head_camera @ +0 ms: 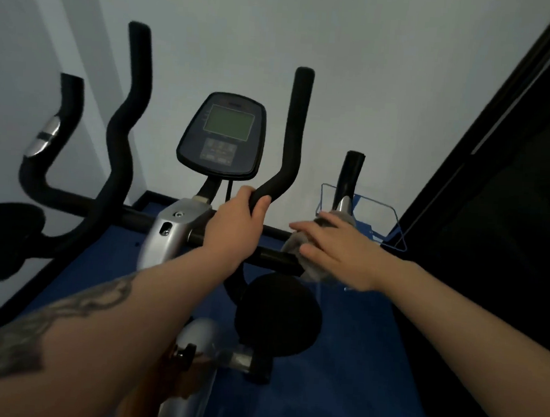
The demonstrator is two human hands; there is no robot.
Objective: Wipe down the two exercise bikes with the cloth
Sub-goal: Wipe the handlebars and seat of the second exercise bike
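Now your left hand (236, 220) curls round the black foam handlebar (288, 157) of the silver exercise bike (172, 231); just right, your flat-fingered right hand (335, 249) presses the crumpled grey cloth (297, 242) onto its crossbar.

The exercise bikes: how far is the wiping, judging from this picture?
Done: nothing shows as finished; wiped surfaces cannot be told. In hand: the right hand presses the grey cloth on the handlebar, while the left hand grips it. Left: probably the console and seat.

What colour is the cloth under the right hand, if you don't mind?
Grey; the cloth shows best in the head view, pressed on the handlebar by the right hand.
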